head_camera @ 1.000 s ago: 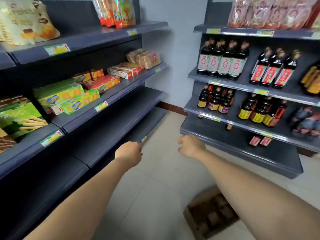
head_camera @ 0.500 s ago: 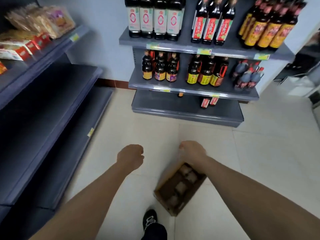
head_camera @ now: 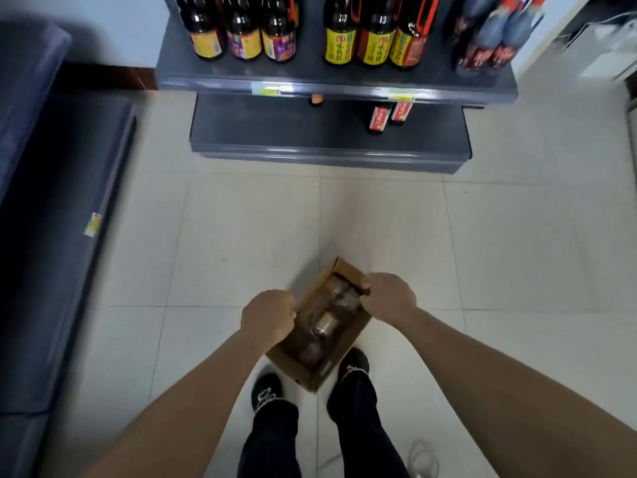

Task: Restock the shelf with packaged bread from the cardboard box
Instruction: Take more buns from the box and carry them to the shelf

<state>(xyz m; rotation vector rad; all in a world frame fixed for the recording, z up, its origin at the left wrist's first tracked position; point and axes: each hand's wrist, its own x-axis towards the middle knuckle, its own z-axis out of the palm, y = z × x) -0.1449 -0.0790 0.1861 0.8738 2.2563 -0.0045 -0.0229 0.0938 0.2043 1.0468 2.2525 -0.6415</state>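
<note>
The cardboard box [head_camera: 319, 339] sits open on the pale tiled floor [head_camera: 241, 236] right in front of your feet, turned at an angle, with one corner between your two black shoes [head_camera: 265, 391]. Inside it you can make out clear-wrapped brown packets of bread [head_camera: 327, 315], though they are blurred and you cannot count them.

Your left hand [head_camera: 268, 317] is over the box's left long edge, fingers curled under; whether it is gripping the rim or just resting there as a fist cannot be told. Your right hand [head_camera: 387, 298] is at the far right corner, fingers curled over the flap and closed on the cardboard. Both bare forearms reach down from the lower corners of the view.

To your left, the dark grey shelf [head_camera: 62, 201] shows bare boards with a small yellow price tag [head_camera: 92, 224] on the front edge. Ahead stands another grey shelving unit [head_camera: 327, 150]: dark sauce bottles [head_camera: 358, 32] with yellow and purple labels stand in a row on its upper board, and two small red-labelled bottles [head_camera: 389, 113] stand on its lowest board.
</note>
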